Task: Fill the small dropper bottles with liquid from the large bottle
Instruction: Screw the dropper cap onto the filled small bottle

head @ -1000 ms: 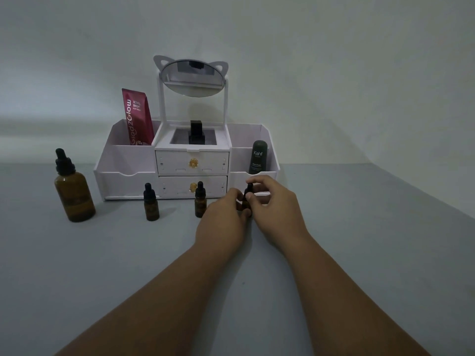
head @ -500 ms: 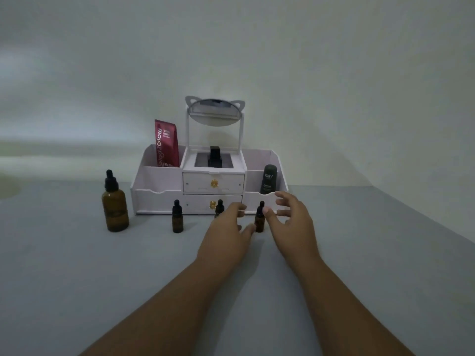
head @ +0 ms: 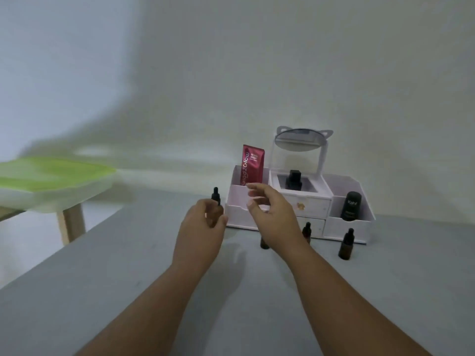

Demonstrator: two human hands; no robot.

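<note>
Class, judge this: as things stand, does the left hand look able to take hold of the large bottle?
Probably yes: the left hand is right in front of the large bottle, fingers curled open, nothing between.

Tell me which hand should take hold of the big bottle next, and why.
Left, probably. The left hand is already curled right in front of the big bottle, hiding its body. The right hand hangs open further right, in front of the white organizer.
</note>
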